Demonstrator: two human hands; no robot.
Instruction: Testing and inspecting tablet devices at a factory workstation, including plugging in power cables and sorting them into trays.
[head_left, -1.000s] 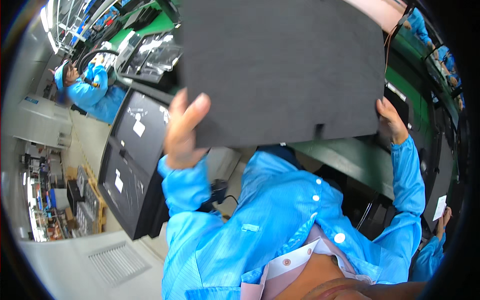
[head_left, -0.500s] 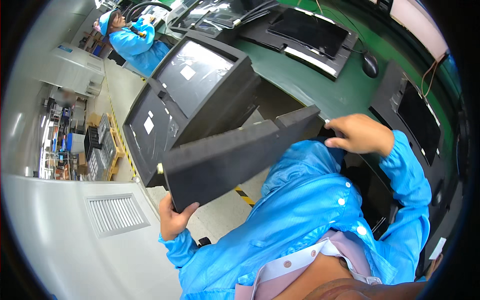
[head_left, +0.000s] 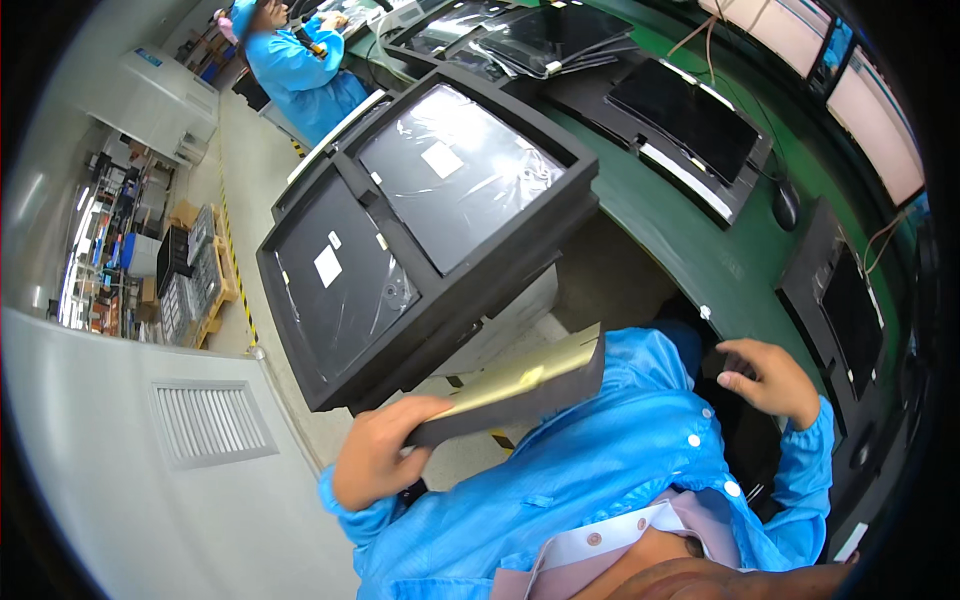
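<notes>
Left hand point(head_left: 385, 455): Because it pinches only one end of the yellow-faced black slab point(head_left: 530, 375), that hand probably bears most of the weight.
Yellow-faced black slab: tilted between the blue jacket point(head_left: 600, 440) and the black foam tray point(head_left: 520, 235); whether its far end touches the jacket, I cannot tell.
Right hand point(head_left: 770, 380): loosely curled, nothing visible in it, apart from the slab.
Black foam tray: two recesses seat film-covered display panels point(head_left: 460, 205), their rims presumably preventing sliding.
Green worktable point(head_left: 665, 240): bears a black screen point(head_left: 685, 120) on dark foam point(head_left: 580, 92), likely for cushioning.
</notes>
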